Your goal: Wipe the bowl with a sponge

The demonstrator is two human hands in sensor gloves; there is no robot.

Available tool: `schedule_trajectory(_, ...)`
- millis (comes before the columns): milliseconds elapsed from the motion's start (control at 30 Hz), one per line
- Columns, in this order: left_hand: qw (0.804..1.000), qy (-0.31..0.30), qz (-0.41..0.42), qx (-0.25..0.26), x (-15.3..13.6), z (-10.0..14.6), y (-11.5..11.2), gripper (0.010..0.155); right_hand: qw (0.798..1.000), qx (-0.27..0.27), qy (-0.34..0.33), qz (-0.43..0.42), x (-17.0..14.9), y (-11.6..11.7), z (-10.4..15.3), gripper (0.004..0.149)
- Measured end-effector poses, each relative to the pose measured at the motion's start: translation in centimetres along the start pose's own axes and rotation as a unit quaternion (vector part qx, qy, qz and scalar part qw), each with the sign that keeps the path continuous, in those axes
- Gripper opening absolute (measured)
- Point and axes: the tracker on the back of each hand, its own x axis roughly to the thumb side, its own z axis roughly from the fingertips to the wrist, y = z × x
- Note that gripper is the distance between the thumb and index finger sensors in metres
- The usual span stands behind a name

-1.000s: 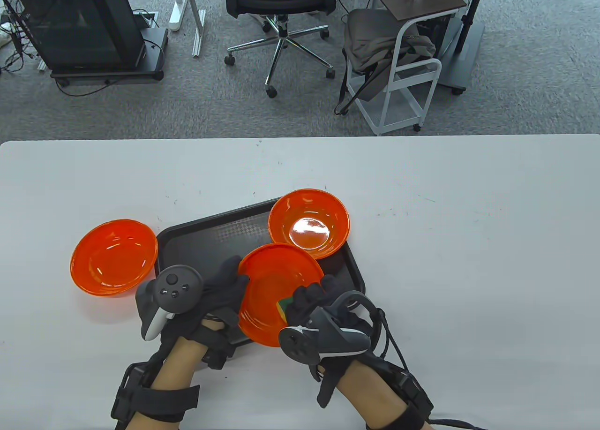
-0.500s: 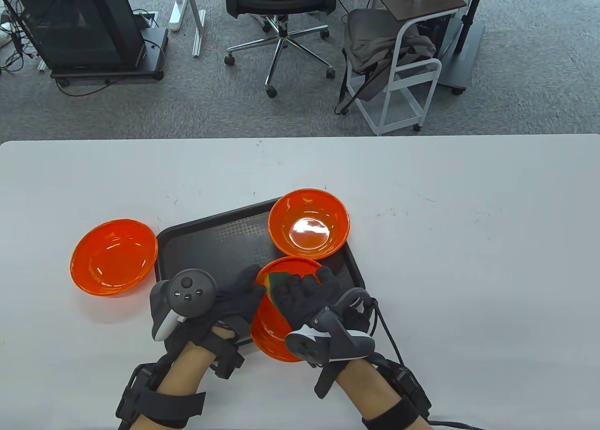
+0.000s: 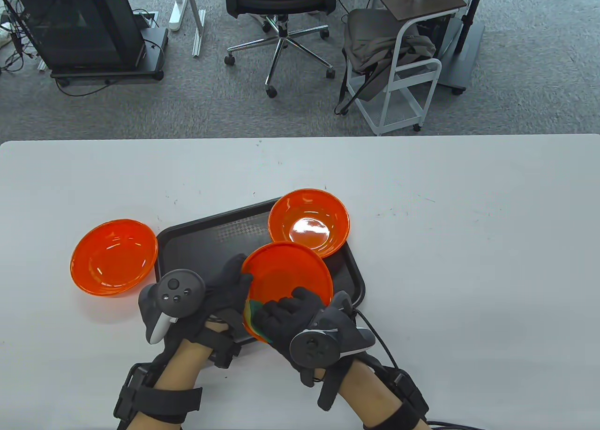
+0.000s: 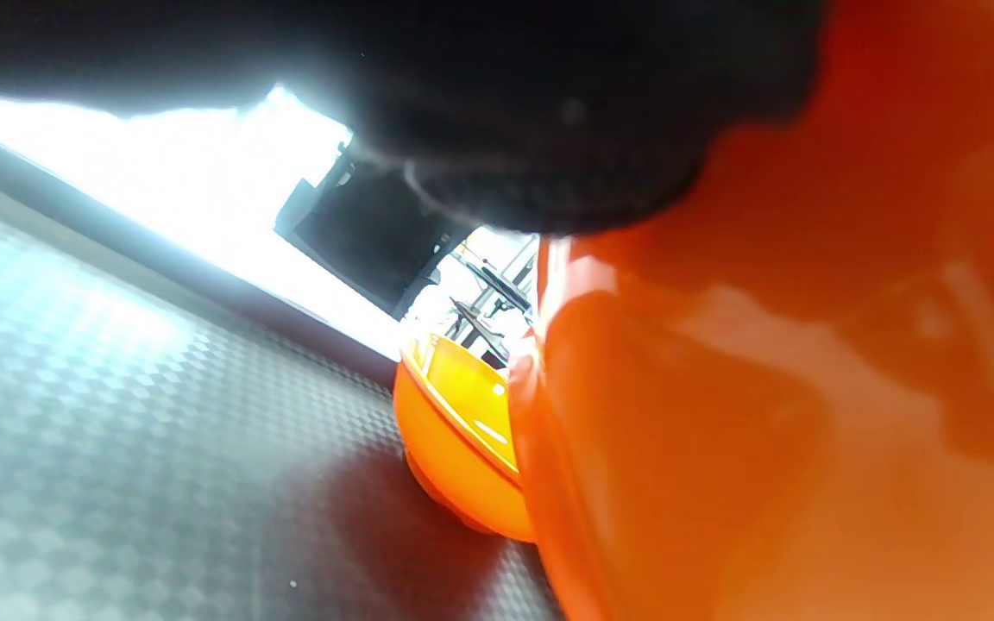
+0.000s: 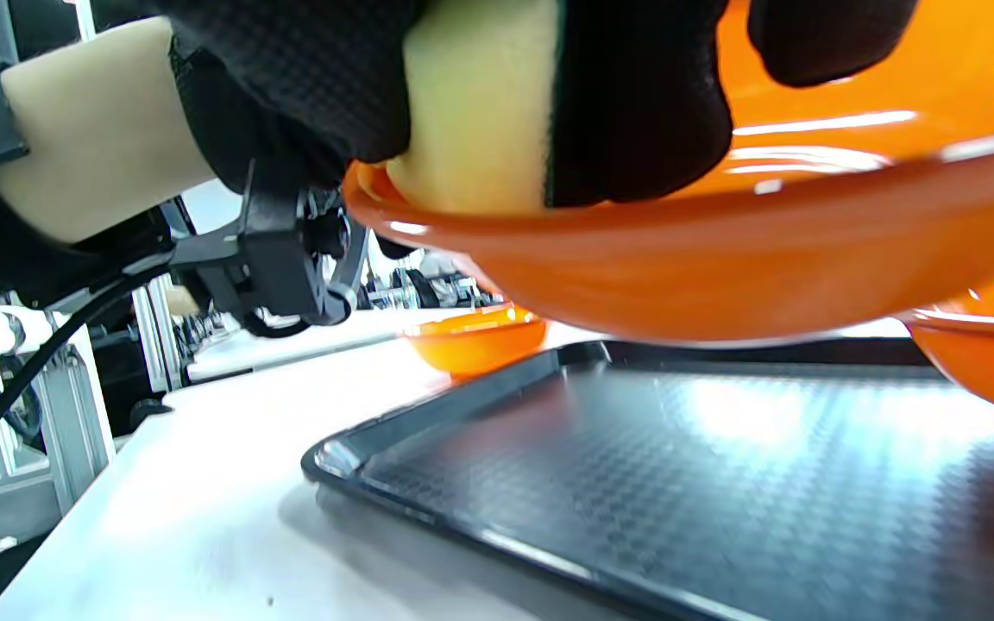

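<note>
The left hand (image 3: pixel 225 291) grips the orange bowl (image 3: pixel 288 280) by its left rim and holds it tilted above the black tray (image 3: pixel 206 242), its open face turned up toward the camera; in the right wrist view the bowl's underside hangs clear of the tray floor. The right hand (image 3: pixel 290 315) is curled around the sponge (image 3: pixel 253 315), pressing it against the inside of the bowl at its near, lower-left edge, where a strip of yellow and green shows just past the gloved fingers (image 5: pixel 635 103). Half a second ago the sponge was up at the far left part of the bowl's inside, and a second ago it sat at the right side, so the hand has swept round the interior and come down to the near rim, while the bowl has tipped back to show more of its face. That reads as a wiping stroke well under way, with most of the inner wall probably covered. A second orange bowl (image 3: pixel 309 221) sits on the tray's far right corner, touching or just beside the held one, and a third (image 3: pixel 112 256) rests on the tabletop (image 3: pixel 468 242) left of the tray.
</note>
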Motion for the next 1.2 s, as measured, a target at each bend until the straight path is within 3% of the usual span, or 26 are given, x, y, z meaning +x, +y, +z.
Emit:
schedule_trajectory(167, 1.0, 0.009, -0.009, 0.01, -0.6, -0.1, 0.8, 0.054, 0.997, 0.056, 0.03, 0.045, 0.0, -0.4, 0.3, 0.048)
schedule_trajectory(333, 0.999, 0.023, 0.012, 0.027, -1.5, -0.1, 1.7, 0.054, 0.988, 0.057, 0.068, 0.123, -0.6, -1.2, 1.0, 0.047)
schedule_trajectory(633, 0.995, 0.034, 0.085, 0.035, -2.8, 0.1, 2.5, 0.055, 0.97, -0.067, 0.118, 0.202, -2.4, -3.7, 3.0, 0.047)
schedule_trajectory(900, 0.99, 0.026, 0.139, 0.028, -3.6, 0.0, 2.4, 0.054, 0.956, -0.17, 0.165, 0.171, -4.8, -5.2, 4.9, 0.049)
schedule_trajectory(967, 0.986, 0.024, 0.166, 0.024, -3.7, 0.0, 2.3, 0.054, 0.955, -0.197, 0.176, 0.136, -5.4, -5.4, 5.4, 0.049)
schedule_trajectory(1033, 0.981, 0.017, 0.194, 0.021, -3.9, 0.0, 2.1, 0.055, 0.949, -0.245, 0.195, 0.034, -6.4, -5.2, 6.0, 0.049)
schedule_trajectory(1133, 0.972, -0.002, 0.233, 0.023, -4.0, -0.1, 1.9, 0.055, 0.917, -0.285, 0.219, -0.173, -7.8, -4.2, 6.7, 0.049)
schedule_trajectory(1200, 0.968, -0.002, 0.251, 0.022, -4.1, -0.2, 1.7, 0.055, 0.883, -0.309, 0.191, -0.299, -8.5, -3.4, 6.7, 0.049)
